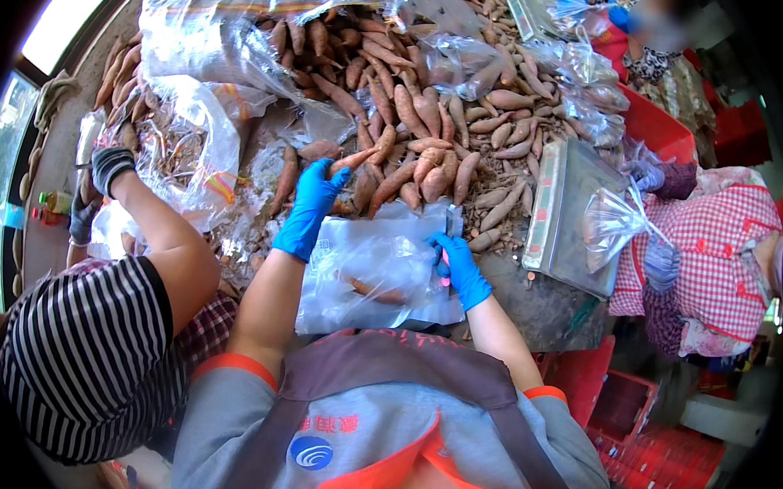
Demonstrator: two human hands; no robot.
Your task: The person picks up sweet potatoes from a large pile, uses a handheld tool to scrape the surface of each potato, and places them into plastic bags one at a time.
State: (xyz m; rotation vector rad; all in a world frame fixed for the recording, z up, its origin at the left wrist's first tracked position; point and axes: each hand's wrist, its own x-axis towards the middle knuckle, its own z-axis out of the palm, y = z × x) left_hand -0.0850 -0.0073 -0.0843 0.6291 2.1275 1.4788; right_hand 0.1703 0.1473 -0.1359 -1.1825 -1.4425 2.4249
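Note:
My left hand [312, 207], in a blue glove, is at the near edge of a heap of sweet potatoes [407, 112]. Its thumb and fingers close round the end of one slender sweet potato [353, 160]. A clear plastic bag [338, 259] lies flat in front of me, with a single sweet potato [376, 291] inside. At the bag's right edge, my right hand [461, 270], also gloved in blue, pinches the plastic. A small pink item [445, 270] shows beside those fingers; its kind is unclear.
A scale [575, 210] stands right of the heap. Beyond it, a person in a checked apron [710, 252] holds a clear bag [612, 228]. At left, a person in a striped cap [85, 352] works by crumpled plastic [215, 58]. Red crates [622, 403] stand lower right.

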